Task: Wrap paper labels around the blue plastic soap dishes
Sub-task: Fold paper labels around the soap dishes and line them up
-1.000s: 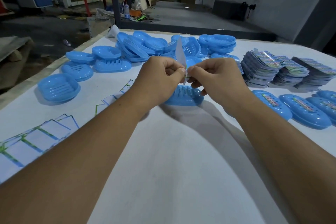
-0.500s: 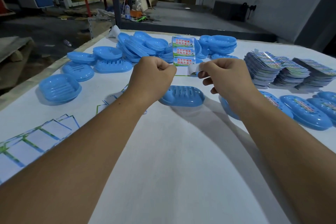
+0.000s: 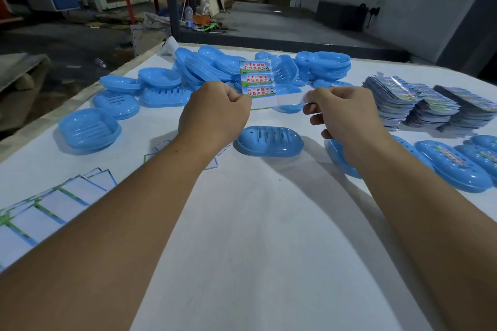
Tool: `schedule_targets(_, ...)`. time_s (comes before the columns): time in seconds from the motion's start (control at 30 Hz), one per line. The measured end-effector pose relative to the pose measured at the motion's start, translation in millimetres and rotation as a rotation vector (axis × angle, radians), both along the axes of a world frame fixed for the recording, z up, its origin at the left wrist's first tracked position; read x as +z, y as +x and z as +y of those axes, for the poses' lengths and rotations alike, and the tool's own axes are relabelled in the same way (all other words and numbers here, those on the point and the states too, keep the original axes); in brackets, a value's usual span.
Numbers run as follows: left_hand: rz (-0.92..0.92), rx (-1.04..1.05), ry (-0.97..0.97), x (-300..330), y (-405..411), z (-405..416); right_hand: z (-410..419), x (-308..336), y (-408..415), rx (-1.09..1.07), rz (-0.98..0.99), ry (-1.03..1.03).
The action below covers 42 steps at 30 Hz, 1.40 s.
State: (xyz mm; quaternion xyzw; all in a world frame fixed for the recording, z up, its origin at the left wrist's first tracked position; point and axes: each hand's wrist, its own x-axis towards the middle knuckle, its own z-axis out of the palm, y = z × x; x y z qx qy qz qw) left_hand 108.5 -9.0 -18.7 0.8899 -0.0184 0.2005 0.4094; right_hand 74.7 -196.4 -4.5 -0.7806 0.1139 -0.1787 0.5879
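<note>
Blue plastic fills your bench (image 3: 269,250): loose soap dishes (image 3: 90,129) at far left, stacked label sheets (image 3: 430,105) at right. Your left hand (image 3: 215,113) is closed in a pinch on the printed label strip (image 3: 256,78), which stands upright above it; your right hand (image 3: 341,113) pinches a clear film (image 3: 285,101) stretched across from the strip. Directly below the gap between both hands, nearer you, lies the upturned soap dish (image 3: 269,140), long axis running left to right. Judging by that, either hand reaches it equally; the label must come down and toward you.
</note>
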Motion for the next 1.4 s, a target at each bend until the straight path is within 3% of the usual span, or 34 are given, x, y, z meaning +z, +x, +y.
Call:
schedule_targets(0.23,0.035,0.032,0.038,4,2,9,-5,3,2,-0.077,0.007,0.039)
schedule_targets(0.4,0.187,0.139,0.530,11,-2,23,-3,2,1,-0.048,-0.004,0.007)
schedule_targets(0.5,0.242,0.206,0.712,15,-6,27,-1,1,1,-0.028,-0.024,-0.003)
schedule_targets(0.77,0.418,0.232,0.880,21,-8,46,-1,-2,4,-0.013,-0.031,-0.066)
schedule_targets(0.87,0.382,0.268,0.878,23,-11,48,0,-4,5,-0.005,-0.056,-0.111)
schedule_targets(0.93,0.254,0.261,0.757,25,-12,43,2,-6,5,-0.005,-0.073,-0.198)
schedule_targets(1.07,0.053,-0.084,0.052,24,-21,12,11,-9,3,0.040,-0.139,-0.270)
schedule_targets(1.13,0.054,-0.247,-0.168,20,-29,-6,14,-10,2,0.067,-0.180,-0.324)
schedule_targets(1.27,0.103,-0.336,-0.325,12,-29,-19,15,-9,-1,0.066,-0.236,-0.436)
schedule_targets(1.4,0.151,-0.330,-0.339,9,-26,-20,14,-9,0,0.074,-0.238,-0.430)
